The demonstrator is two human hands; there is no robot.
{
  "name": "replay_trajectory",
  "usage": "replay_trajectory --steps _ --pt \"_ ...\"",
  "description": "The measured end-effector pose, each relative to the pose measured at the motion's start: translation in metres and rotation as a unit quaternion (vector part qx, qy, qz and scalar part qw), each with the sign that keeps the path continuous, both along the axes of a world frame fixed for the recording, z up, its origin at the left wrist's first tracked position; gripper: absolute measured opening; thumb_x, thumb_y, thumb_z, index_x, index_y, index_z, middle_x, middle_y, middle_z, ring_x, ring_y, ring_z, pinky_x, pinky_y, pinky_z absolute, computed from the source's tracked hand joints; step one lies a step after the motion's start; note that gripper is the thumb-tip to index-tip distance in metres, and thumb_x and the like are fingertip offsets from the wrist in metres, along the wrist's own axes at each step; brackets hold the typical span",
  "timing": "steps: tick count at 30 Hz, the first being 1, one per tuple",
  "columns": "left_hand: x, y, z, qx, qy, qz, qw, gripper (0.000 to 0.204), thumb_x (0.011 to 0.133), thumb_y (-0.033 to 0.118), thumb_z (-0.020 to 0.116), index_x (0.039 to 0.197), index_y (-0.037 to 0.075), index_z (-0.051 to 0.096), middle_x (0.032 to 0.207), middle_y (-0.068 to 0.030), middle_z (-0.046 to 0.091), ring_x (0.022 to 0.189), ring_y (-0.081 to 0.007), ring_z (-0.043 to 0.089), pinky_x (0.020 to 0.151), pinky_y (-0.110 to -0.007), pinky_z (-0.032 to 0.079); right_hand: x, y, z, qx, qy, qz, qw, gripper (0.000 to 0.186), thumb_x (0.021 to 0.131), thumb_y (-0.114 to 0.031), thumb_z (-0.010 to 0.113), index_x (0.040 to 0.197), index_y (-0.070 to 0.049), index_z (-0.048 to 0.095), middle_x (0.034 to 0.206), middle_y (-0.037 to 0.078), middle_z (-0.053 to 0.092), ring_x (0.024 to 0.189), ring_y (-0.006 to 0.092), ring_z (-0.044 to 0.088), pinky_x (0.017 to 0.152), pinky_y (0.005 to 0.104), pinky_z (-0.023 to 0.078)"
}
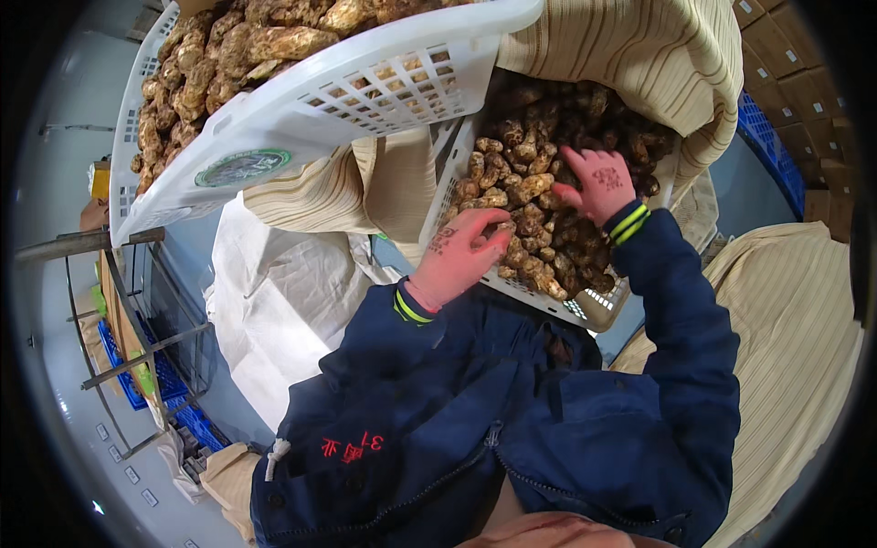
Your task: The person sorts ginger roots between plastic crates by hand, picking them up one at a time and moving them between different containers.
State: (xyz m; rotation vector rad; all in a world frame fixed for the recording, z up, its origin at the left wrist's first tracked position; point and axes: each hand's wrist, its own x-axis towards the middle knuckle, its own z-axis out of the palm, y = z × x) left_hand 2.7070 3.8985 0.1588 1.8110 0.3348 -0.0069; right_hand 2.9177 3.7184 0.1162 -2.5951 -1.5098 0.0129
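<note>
The left hand (459, 254), in a pink glove, is held half curled, thumb and forefinger drawn toward each other; whether a root is pinched there cannot be told, since the fingertips are lost against the brown roots. The right hand (600, 184), gloved alike, is spread palm down, thumb parted from the forefinger and nothing seen gripped between them; its remaining fingers are hard to make out. The knobbly roots (530, 188) are stubby and ringed, brown with cream patches, and are sunk in shadow toward the crate's far end. They are heaped in a white slotted crate (449, 183), at two o'clock from the left hand and directly beneath the right, where they are seen most clearly from seven to ten o'clock. The crate's far end is covered by a striped cloth (639, 55), at one o'clock from the right hand. At eleven o'clock from the left hand, a larger white basket (301, 142) of similar roots is cut off by the upper edge. At eight o'clock, a white sack (265, 301) is partly hidden by the sleeve.
</note>
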Motion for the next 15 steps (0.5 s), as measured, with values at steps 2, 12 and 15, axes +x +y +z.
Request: replay_trajectory --steps 2,12,15 --pt "0.007 0.006 0.013 0.005 0.005 0.006 1.0 0.029 0.089 0.017 0.058 0.116 0.004 0.058 0.108 -0.0108 0.059 0.095 -0.0198 0.059 0.078 -0.029 0.048 -0.022 -0.003 0.038 0.063 0.065 0.024 0.996 0.051 0.08 -0.038 0.064 0.12 -0.008 0.052 0.101 0.013 0.059 0.088 0.0327 0.058 0.075 0.0418 0.046" --pt "0.036 0.011 0.006 0.07 -0.042 -0.043 0.996 0.029 0.085 0.015 0.061 0.112 0.005 0.059 0.103 -0.0133 0.059 0.092 -0.0256 0.059 0.08 -0.031 0.047 0.048 0.006 0.039 0.073 0.169 -0.002 0.983 0.026 0.086 -0.021 0.058 0.108 -0.009 0.061 0.099 0.013 0.064 0.091 0.0302 0.061 0.078 0.0375 0.049" --pt "0.037 0.01 0.014 0.069 -0.002 -0.073 0.995 0.029 0.085 0.014 0.061 0.112 0.005 0.059 0.103 -0.0132 0.059 0.091 -0.0254 0.059 0.08 -0.031 0.048 0.082 0.023 -0.014 -0.121 0.064 -0.037 0.99 0.03 0.086 -0.016 0.051 0.115 -0.009 0.058 0.107 0.013 0.063 0.097 0.0329 0.06 0.084 0.0416 0.048"
